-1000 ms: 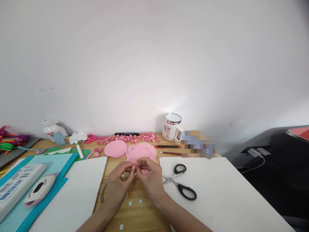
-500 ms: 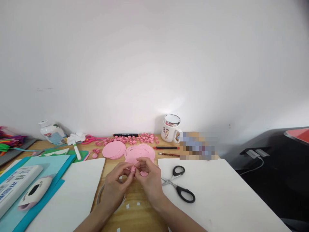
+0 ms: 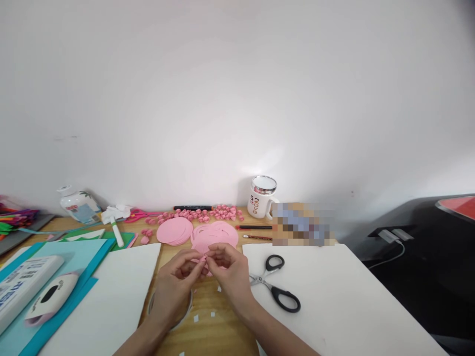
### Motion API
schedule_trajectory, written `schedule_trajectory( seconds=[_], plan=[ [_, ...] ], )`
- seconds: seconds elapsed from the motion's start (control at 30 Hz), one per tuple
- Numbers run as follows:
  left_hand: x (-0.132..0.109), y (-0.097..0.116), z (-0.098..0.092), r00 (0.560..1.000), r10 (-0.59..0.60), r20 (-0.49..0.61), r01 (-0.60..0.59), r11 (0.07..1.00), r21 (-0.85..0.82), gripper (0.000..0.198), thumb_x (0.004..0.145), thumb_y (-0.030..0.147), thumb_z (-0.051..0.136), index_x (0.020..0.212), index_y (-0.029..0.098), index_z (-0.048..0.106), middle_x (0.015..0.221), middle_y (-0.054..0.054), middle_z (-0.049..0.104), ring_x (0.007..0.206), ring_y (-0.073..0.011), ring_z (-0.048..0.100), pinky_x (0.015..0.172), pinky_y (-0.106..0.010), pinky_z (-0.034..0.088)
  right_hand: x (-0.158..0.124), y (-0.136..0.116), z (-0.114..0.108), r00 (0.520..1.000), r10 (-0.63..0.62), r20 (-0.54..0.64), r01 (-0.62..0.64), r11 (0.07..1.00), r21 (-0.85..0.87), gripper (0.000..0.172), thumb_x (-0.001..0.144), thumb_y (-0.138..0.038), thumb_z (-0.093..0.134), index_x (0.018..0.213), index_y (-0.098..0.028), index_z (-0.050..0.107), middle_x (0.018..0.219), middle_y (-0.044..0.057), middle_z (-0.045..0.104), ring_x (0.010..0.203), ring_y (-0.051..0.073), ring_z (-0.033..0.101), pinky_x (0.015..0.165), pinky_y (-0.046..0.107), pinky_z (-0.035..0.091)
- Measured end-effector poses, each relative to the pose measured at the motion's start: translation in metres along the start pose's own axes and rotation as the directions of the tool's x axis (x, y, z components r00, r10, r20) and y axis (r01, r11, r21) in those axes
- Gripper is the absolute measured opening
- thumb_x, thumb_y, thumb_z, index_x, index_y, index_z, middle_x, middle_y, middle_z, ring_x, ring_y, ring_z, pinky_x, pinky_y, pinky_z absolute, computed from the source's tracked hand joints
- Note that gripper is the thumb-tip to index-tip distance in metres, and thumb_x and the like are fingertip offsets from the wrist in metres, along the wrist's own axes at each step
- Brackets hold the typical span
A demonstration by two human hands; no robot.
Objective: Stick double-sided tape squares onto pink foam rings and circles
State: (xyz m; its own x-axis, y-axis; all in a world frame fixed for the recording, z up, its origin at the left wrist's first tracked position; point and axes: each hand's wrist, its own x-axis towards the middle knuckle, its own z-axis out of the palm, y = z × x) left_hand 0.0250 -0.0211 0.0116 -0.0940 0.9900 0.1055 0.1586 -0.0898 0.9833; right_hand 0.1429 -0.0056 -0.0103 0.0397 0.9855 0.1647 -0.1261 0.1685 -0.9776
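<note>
My left hand (image 3: 180, 281) and my right hand (image 3: 229, 274) meet over the wooden table, each closed in a pinch. Between their fingertips is a small piece of pink paper (image 3: 204, 258), mostly hidden by the fingers. Just beyond lie flat pink paper circles, one overlapping pile (image 3: 218, 234) and a neater stack (image 3: 174, 231) to its left. Many small rolled pink paper buds (image 3: 198, 214) are spread behind these. A roll of tape (image 3: 189, 304) lies partly under my left hand. Black-handled scissors (image 3: 276, 282) rest spread on white board to the right.
A white mug (image 3: 261, 198) stands against the wall, with a pen (image 3: 256, 227) and pencil (image 3: 257, 238) before it. On the left are a white bottle (image 3: 79, 203), blue paper sheets (image 3: 83, 247), a white box (image 3: 29, 287) and a cream-coloured device (image 3: 52, 299). White paper scraps (image 3: 196, 318) dot the wood.
Both hands stay together over the table. The fingers have shifted slightly on the pink paper, and less of it shows now. The view has moved a little.
</note>
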Motion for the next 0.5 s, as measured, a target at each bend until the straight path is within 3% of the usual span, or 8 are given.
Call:
schedule_trajectory(
  seconds=[0.17,0.23,0.37,0.5],
  plan=[
    [0.0013,-0.0001,0.0001,0.995,-0.089,0.051,0.090,0.995,-0.029,0.025,0.066,0.033,0.065,0.083,0.015,0.061,0.060,-0.002,0.067,0.057,-0.0179,0.064,0.056,-0.027,0.054,-0.0031,-0.0003,-0.0011,0.993,-0.118,0.020,0.119,0.984,-0.134,0.021,0.069,-0.016,0.053,0.089,-0.019,0.058,0.075,0.002,0.066,0.067,0.015,0.063,0.061,0.026,0.054],
    [0.0011,-0.0019,-0.0003,0.999,-0.035,0.041,0.033,0.999,0.036,0.023,0.068,0.034,0.062,0.081,0.015,0.062,0.066,-0.004,0.067,0.058,-0.0173,0.064,0.056,-0.027,0.054,-0.0033,-0.0004,-0.0011,0.991,-0.134,0.015,0.135,0.977,-0.167,0.021,0.068,-0.016,0.053,0.089,-0.019,0.059,0.075,0.002,0.066,0.067,0.015,0.063,0.061,0.025,0.054],
    [-0.0007,-0.0060,-0.0002,0.975,0.216,0.048,-0.221,0.942,0.254,0.015,0.073,0.029,0.057,0.080,0.018,0.063,0.083,-0.004,0.064,0.062,-0.0138,0.061,0.056,-0.023,0.052,0.0001,-0.0004,-0.0018,1.000,0.027,-0.001,-0.027,0.999,-0.021,0.020,0.063,-0.017,0.057,0.083,-0.017,0.057,0.068,0.002,0.064,0.058,0.014,0.062,0.055,0.025,0.053],
    [-0.0014,-0.0075,0.0017,0.964,0.250,0.093,-0.267,0.919,0.289,0.014,0.075,0.027,0.054,0.083,0.019,0.062,0.084,-0.005,0.062,0.062,-0.0130,0.060,0.054,-0.022,0.052,0.0027,0.0012,-0.0029,0.990,0.140,0.001,-0.140,0.987,0.077,0.022,0.059,-0.019,0.061,0.079,-0.014,0.056,0.064,0.002,0.063,0.056,0.014,0.061,0.053,0.025,0.053]
  ],
)
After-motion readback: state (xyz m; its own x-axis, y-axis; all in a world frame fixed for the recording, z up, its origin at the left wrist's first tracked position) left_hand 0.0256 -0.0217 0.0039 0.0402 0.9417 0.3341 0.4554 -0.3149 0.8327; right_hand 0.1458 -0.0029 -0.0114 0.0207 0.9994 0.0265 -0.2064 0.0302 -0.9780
